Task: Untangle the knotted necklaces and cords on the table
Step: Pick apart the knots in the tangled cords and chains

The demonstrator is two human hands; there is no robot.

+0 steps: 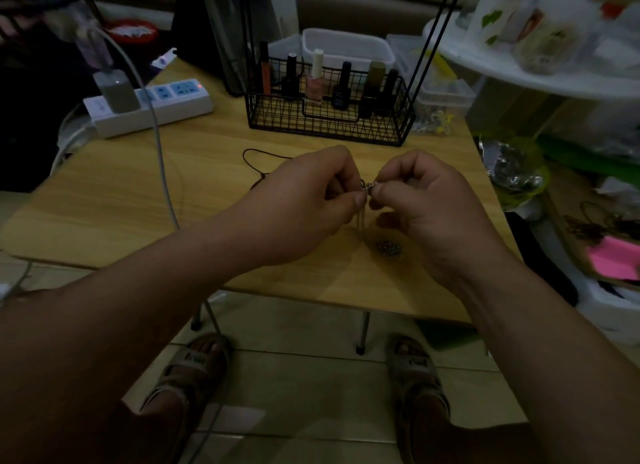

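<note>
Presently my left hand and right hand both pinch what looks like a necklace clasp before the wire basket; tugging apart could tighten any knot.

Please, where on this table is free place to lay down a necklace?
Bare wood lies left of the grey cable, in front of the power strip. A narrow strip runs before the wire basket. The middle is crowded: dark cord, pendant, left hand, right hand.
</note>
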